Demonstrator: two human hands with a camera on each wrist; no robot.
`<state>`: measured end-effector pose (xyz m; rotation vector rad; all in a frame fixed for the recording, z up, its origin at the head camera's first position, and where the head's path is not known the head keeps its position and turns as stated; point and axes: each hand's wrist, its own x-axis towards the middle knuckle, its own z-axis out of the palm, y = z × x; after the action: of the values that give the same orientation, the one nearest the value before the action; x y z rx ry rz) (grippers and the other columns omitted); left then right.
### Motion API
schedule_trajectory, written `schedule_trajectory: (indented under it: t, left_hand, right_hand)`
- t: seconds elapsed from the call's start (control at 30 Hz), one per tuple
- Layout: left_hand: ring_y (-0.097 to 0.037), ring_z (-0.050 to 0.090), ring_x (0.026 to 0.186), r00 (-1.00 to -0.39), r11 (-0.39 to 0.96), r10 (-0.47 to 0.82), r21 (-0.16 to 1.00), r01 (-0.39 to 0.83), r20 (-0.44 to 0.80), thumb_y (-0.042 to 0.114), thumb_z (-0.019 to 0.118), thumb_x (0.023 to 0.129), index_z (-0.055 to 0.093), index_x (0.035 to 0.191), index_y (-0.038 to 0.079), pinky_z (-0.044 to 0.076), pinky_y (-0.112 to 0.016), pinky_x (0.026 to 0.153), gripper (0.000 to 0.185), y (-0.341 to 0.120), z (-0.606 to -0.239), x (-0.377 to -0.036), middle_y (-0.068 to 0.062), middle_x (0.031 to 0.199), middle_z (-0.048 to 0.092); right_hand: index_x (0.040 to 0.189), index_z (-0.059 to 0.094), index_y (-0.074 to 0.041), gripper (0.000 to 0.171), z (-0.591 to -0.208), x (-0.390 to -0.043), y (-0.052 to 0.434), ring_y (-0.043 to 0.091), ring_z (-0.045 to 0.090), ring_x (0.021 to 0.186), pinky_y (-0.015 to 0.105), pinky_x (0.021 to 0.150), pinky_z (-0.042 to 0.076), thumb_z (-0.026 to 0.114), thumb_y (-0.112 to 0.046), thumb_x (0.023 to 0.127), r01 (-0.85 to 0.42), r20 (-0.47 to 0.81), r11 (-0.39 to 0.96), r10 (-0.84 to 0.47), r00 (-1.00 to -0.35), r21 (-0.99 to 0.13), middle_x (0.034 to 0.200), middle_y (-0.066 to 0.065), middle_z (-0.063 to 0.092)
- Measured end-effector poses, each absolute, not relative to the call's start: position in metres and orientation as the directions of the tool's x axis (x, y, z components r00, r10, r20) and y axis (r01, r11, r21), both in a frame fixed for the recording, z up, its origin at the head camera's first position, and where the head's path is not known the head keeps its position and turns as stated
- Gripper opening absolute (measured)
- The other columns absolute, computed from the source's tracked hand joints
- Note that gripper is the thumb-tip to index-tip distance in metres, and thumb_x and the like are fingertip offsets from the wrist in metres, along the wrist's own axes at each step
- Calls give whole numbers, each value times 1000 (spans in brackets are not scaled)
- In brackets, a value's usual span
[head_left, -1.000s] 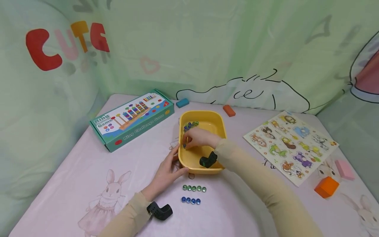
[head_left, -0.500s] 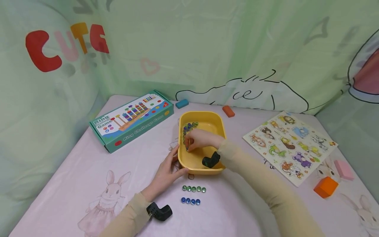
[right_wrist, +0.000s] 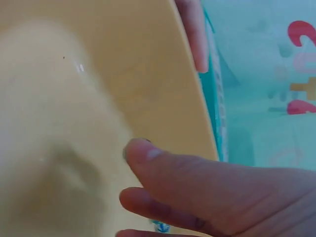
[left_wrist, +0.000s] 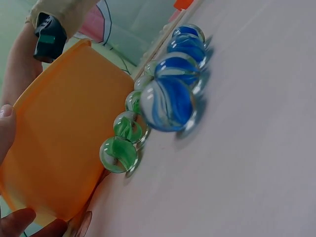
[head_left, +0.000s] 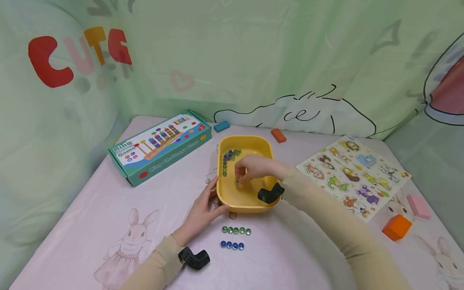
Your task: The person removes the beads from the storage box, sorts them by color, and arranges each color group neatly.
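Pink tablecloth printed with rabbits, green cartoon curtain behind it on all sides.

Nearest the person: two short rows of marbles on the cloth, blue marbles in front, green marbles just behind them. The left wrist view shows both rows close up, blue row beside green row, the green ones lying just beside the tub's outer wall.

Left hand rests against the near-left corner of the yellow tub, fingers straight and loosely spread along the wall, thumb at the rim. Tips of it show at the edge of the left wrist view, against the tub wall.

Right hand is inside the tub, over its middle, fingers bent downward with tips drawn together. It possibly pinches a small marble; the right wrist view is blurred, and only a bit of blue glass shows under the fingers, so I cannot tell for sure. A cluster of loose marbles lies along the tub's far-left inner wall.

Further out: ring game box to the left, animal puzzle board to the right, orange cube and pink block at the right edge. Farthest: blue block and orange-red block by the curtain.
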<state>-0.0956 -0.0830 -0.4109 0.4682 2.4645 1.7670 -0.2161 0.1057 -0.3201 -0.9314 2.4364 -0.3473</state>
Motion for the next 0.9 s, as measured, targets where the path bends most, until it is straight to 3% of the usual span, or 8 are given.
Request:
schedule_trajectory:
  t: [0.3,0.43,0.67,0.9]
  left_hand:
    - [-31,45,125,-946,286,303,936,205,115,18,66,86,16,149,10,29,-46,109,81,-83,-390,-87,-16,145,35]
    - [-30,44,127,-950,302,297,935,187,94,20,67,85,15,149,15,28,-44,110,83,-83,-397,-91,-14,147,33]
    - [-22,45,127,-956,304,276,934,188,103,28,69,83,14,148,33,31,-44,109,85,-85,-426,-101,-4,147,35]
    - [-21,45,127,-954,307,271,929,208,124,35,68,83,15,148,34,29,-45,109,84,-85,-427,-101,-1,148,33]
  right_hand:
    - [87,63,-12,10,-307,-198,122,12,50,75,22,67,44,69,-19,83,-566,-297,708,-698,-652,-422,77,-4,59]
    - [88,63,-16,8,-307,-187,127,11,50,74,22,66,45,69,-20,83,-570,-261,701,-700,-664,-429,77,-6,59]
    - [90,64,-20,8,-306,-154,133,9,51,73,22,67,46,69,-22,84,-565,-168,678,-697,-697,-471,75,-10,57]
    - [92,64,-18,11,-309,-123,139,5,50,69,24,64,48,69,-22,83,-609,-60,602,-735,-676,-516,74,-12,56]
